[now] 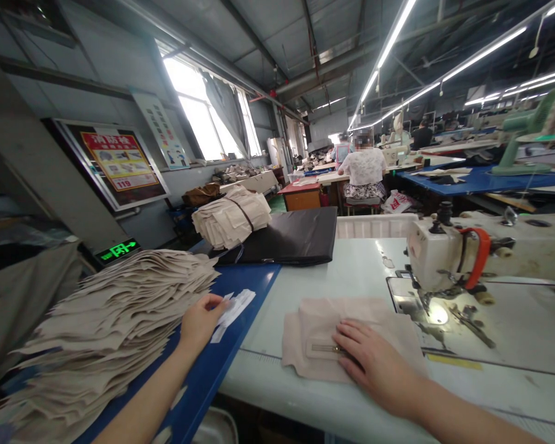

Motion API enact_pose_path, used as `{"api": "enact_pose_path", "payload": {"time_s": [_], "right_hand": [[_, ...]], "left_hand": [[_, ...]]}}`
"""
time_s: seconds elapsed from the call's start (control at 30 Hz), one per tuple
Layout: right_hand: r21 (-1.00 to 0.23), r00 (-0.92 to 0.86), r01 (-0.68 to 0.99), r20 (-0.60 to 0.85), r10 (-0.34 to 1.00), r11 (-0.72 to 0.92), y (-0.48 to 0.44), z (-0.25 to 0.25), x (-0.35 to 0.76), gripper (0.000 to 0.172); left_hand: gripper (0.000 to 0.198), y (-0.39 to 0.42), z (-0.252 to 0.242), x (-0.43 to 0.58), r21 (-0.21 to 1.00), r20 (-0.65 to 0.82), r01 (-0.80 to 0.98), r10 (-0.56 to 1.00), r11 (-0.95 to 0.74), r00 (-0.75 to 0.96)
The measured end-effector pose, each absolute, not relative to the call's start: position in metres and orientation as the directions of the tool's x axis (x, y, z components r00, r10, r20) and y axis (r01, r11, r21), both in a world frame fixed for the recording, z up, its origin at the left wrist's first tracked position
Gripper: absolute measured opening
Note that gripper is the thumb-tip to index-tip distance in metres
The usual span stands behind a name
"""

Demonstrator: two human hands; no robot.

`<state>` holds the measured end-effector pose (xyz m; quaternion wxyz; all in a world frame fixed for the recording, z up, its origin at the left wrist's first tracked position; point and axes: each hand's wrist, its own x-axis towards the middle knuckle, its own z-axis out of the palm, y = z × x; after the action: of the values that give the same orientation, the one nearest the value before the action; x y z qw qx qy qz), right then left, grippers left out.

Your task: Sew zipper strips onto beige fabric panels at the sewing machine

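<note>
My left hand (200,322) is over the blue board, thumb and fingertips pinched on a small white label at the edge of a strip of white labels (237,313). My right hand (374,361) lies flat with its fingers stretched out on a beige fabric panel (305,317). A short zipper (322,348) is set in that panel, and my fingers cover its right end. The panel rests on the pale sewing table, just left of the sewing machine (437,259), whose lamp lights the needle area.
A tall pile of beige fabric pieces (134,302) stands on the blue board (213,376) at left. Behind it, a tied fabric bundle (231,216) sits on folded black material (296,237). Further back, a seated person (363,169) has their back to me. A green fan (522,135) stands at right.
</note>
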<state>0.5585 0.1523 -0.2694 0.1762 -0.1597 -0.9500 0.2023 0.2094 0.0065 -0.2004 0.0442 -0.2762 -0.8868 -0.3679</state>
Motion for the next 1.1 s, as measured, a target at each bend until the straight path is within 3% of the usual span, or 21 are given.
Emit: {"api": "enact_pose_path", "payload": {"time_s": [0.43, 0.67, 0.77, 0.9, 0.97, 1.1], "right_hand": [[-0.449, -0.893, 0.227, 0.258, 0.369, 0.864, 0.152, -0.264, 0.559, 0.038], [-0.413, -0.894, 0.224, 0.274, 0.355, 0.883, 0.154, -0.263, 0.556, 0.036], [-0.36, -0.897, 0.233, 0.279, 0.342, 0.904, 0.151, -0.258, 0.547, 0.036], [-0.322, -0.894, 0.282, 0.254, 0.369, 0.904, 0.15, -0.252, 0.541, 0.042], [-0.305, -0.897, 0.277, 0.258, 0.359, 0.911, 0.15, -0.248, 0.551, 0.047], [-0.299, -0.909, 0.225, 0.277, 0.31, 0.927, 0.149, -0.24, 0.598, 0.046]], "left_hand": [[0.029, -0.001, -0.202, 0.196, 0.727, 0.258, 0.449, 0.399, 0.52, -0.88], [0.028, -0.001, -0.175, 0.22, 0.625, 0.34, 0.545, 0.433, 0.559, -0.835], [0.023, 0.019, -0.176, 0.254, 0.503, 0.412, 0.712, 0.588, 0.491, -0.696], [0.019, 0.061, -0.198, 0.32, 0.346, 0.478, 0.93, 0.829, 0.128, -0.292], [0.019, 0.083, -0.209, 0.353, 0.281, 0.482, 0.959, 0.87, -0.043, -0.103], [0.021, 0.118, -0.224, 0.4, 0.15, 0.528, 0.965, 0.843, -0.215, 0.106]]}}
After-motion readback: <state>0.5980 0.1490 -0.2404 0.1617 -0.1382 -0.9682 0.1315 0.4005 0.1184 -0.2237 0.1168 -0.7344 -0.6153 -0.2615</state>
